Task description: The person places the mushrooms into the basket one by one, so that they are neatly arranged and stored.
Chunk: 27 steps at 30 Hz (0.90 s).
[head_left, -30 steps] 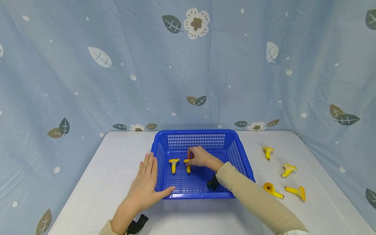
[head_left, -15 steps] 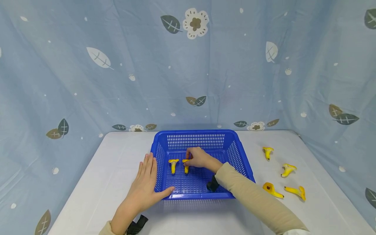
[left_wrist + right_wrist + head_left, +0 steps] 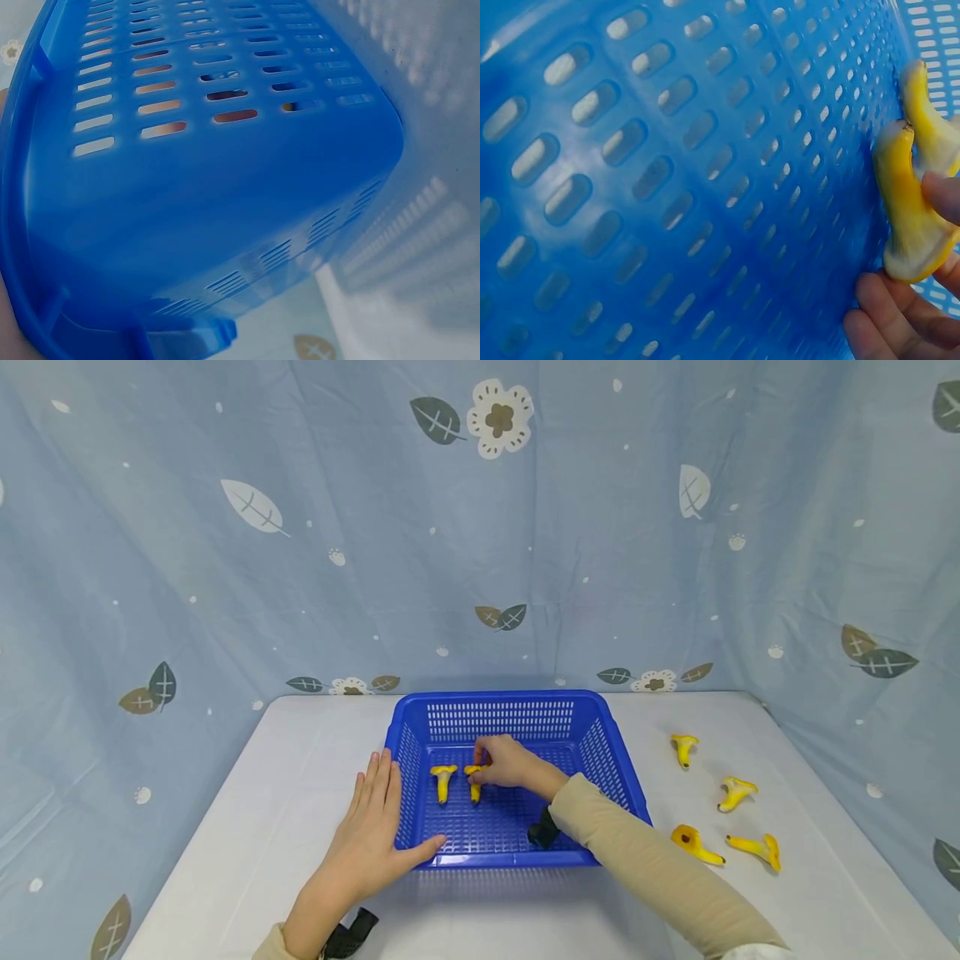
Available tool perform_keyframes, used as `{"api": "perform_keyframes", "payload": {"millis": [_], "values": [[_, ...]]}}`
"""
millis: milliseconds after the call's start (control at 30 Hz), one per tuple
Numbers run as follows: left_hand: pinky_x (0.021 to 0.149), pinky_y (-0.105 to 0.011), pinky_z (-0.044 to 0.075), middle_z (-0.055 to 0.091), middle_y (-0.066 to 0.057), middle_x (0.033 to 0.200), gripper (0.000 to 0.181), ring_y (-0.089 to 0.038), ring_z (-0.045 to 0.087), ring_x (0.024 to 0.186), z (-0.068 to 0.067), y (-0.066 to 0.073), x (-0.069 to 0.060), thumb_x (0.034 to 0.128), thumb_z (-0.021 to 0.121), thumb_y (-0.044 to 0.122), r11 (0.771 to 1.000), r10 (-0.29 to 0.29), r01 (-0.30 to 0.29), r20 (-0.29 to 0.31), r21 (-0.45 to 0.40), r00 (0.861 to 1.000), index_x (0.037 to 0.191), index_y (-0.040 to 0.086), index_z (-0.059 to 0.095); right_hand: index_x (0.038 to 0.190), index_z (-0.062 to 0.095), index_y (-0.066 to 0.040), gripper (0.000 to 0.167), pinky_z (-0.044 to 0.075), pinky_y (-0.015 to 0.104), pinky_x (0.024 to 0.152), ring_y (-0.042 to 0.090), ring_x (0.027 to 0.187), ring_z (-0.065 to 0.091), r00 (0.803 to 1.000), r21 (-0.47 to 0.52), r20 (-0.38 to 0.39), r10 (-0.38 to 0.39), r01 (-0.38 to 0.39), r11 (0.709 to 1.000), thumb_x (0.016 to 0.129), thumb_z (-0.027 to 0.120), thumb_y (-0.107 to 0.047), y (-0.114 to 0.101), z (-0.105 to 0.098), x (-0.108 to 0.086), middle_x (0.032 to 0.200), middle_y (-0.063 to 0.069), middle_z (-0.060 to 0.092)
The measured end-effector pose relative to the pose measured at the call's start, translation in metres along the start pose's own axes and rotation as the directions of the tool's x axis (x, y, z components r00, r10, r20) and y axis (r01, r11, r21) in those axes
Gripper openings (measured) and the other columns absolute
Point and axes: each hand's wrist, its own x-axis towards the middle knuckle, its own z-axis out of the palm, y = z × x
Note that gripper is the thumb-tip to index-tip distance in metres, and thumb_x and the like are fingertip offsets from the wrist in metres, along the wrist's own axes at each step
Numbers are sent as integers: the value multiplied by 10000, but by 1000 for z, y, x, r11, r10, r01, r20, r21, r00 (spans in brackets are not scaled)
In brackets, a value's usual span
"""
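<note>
A blue plastic basket (image 3: 517, 858) with slotted walls stands on the white table. Inside it, my right hand (image 3: 513, 764) pinches a yellow mushroom (image 3: 476, 793) between thumb and fingers, its stem towards me. The right wrist view shows this mushroom (image 3: 901, 202) by the basket floor, with the thumb across its side. Another yellow mushroom (image 3: 443, 783) lies just to its left, cap away from me, apart from the hand. My left hand (image 3: 371, 847) rests on the basket's left rim with straight fingers, thumb over the near corner. In the left wrist view, the basket's outer wall (image 3: 187, 210) fills the frame.
Several more yellow mushrooms lie on the table right of the basket: one at the back (image 3: 684, 750), one (image 3: 737, 794) further right, and two nearer ones, a mushroom (image 3: 697, 845) and a mushroom (image 3: 757, 852). A blue patterned curtain (image 3: 480, 527) hangs behind the table.
The right hand and its mushroom have shifted slightly left, closer to the other mushroom in the basket. The left hand stays on the rim.
</note>
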Motion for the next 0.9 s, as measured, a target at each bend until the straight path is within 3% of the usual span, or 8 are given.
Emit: {"api": "perform_keyframes", "payload": {"millis": [333, 567, 767, 900], "values": [[1198, -554, 84, 1, -247, 1633, 1203, -371, -55, 1506, 0, 0, 0, 818, 557, 775, 1000, 2, -1, -2, 1, 1000, 1539, -98, 150, 963, 647, -106, 270, 467, 288, 583, 151, 692, 552, 999, 0, 25, 43, -43, 999, 821, 825, -250, -5, -4, -2, 817, 6, 612], [1190, -571, 106, 6, -247, 1633, 1211, -399, -16, 1503, -1, 0, 1, 812, 544, 791, 1000, -4, 4, -1, 5, 1000, 1538, -98, 158, 1099, 666, -56, 361, 525, 358, 724, 195, 843, 586, 998, -16, 48, 36, -36, 999, 836, 811, -257, -11, -20, -8, 976, 83, 653], [1192, -563, 102, 2, -242, 1634, 1214, -392, -23, 1504, 0, 0, 0, 809, 535, 799, 1000, -13, 12, 4, 10, 1000, 1540, -93, 156, 1159, 659, -25, 420, 544, 394, 832, 261, 998, 611, 999, 11, -16, 41, -41, 999, 841, 801, -259, -13, -38, -12, 1119, 155, 659], [1195, -559, 95, 1, -241, 1635, 1212, -382, -37, 1505, 0, 0, 0, 809, 546, 791, 1000, -14, 14, 6, 5, 1000, 1541, -92, 155, 1162, 657, -29, 436, 548, 404, 829, 273, 1003, 612, 995, 55, -96, 40, -35, 998, 835, 810, -274, -18, -52, -21, 1121, 158, 658]]}}
